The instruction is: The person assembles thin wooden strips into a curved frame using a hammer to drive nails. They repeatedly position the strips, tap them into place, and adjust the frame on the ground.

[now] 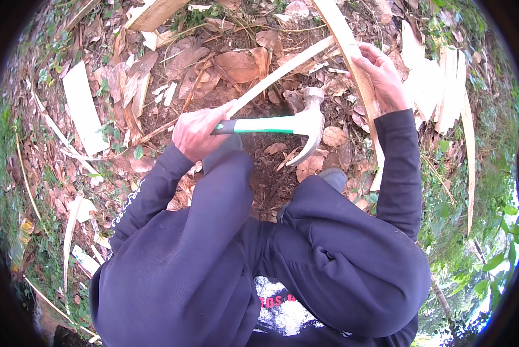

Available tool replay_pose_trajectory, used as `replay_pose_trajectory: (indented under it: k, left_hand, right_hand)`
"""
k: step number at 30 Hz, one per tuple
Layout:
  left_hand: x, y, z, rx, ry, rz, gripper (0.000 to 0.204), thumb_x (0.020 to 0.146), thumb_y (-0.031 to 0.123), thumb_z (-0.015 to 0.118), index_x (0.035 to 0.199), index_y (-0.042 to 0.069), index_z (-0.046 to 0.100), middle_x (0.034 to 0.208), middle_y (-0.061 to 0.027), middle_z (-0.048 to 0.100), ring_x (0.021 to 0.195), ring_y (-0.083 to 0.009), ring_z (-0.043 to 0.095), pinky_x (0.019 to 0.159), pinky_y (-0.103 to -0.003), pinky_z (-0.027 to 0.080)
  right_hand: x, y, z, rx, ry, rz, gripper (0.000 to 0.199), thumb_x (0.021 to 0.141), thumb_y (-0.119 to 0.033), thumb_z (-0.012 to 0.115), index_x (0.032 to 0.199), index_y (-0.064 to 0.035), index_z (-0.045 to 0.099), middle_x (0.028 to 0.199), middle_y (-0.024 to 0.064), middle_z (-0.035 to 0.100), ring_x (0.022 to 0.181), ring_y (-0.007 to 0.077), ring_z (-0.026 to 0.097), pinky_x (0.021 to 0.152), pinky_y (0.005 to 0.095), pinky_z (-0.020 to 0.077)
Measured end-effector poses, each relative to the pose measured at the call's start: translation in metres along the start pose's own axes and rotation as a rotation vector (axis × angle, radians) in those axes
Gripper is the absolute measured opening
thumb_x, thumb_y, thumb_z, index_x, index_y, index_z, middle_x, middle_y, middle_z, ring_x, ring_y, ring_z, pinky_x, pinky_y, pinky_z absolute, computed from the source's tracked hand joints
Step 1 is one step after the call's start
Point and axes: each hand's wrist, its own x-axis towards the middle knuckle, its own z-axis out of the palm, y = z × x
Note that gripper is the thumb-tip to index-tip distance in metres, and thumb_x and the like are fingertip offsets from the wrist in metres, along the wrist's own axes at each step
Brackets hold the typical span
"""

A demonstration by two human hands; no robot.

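Observation:
My left hand [197,133] is closed around the dark end of a claw hammer [265,125] with a white and green handle. The hammer's metal head [310,118] points right, its claw curving down toward me. A thin pale wooden strip [282,70] runs from the same hand up to the right; whether the fingers also grip it is partly hidden. Its far end meets a longer curved wooden slat [360,81]. Along that slat's right edge, my right hand [382,78] holds it with bent fingers. The slat slants from the top of the view down beside my right forearm.
Dry leaves [236,66] cover the soil between my bent knees and beyond. A flat pale board [85,110] lies at the left, and several split wood pieces [438,81] lie at the right. A thick piece of wood [155,14] juts in at the top. Green plants [496,260] border the right side.

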Motion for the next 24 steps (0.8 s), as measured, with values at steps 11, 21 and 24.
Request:
replay_pose_trajectory:
  k: [11,21,24]
  left_hand:
    - [-0.005,-0.006,-0.005,0.087,-0.111,0.035,0.021,0.072,0.01,0.075,0.086,0.007,0.06,0.112,-0.0071,0.074,0.066,-0.0213,0.067,0.059,-0.032,0.055]
    - [-0.008,-0.011,-0.006,0.087,-0.132,0.074,0.021,0.07,0.011,0.074,0.086,0.007,0.06,0.099,-0.007,0.074,0.066,-0.022,0.067,0.057,-0.034,0.053]
    - [-0.009,-0.013,-0.008,0.094,-0.156,0.073,0.022,0.07,0.012,0.075,0.086,0.008,0.06,0.099,-0.0074,0.074,0.067,-0.0223,0.067,0.057,-0.034,0.053]
  right_hand:
    - [0.006,0.014,-0.001,0.063,-0.054,0.047,0.045,0.096,-0.013,0.064,0.136,0.0036,0.051,0.113,0.0103,0.065,0.084,0.0147,0.067,0.077,0.0275,0.0573]
    - [0.002,0.015,0.011,0.089,0.004,0.041,0.039,0.096,-0.012,0.065,0.132,0.0017,0.057,0.112,0.0086,0.066,0.084,0.0124,0.065,0.074,0.0256,0.057]
    - [0.0,0.012,0.017,0.078,0.032,0.046,0.038,0.096,-0.011,0.066,0.13,0.0014,0.057,0.112,0.0084,0.065,0.086,0.0125,0.065,0.075,0.0268,0.0578]
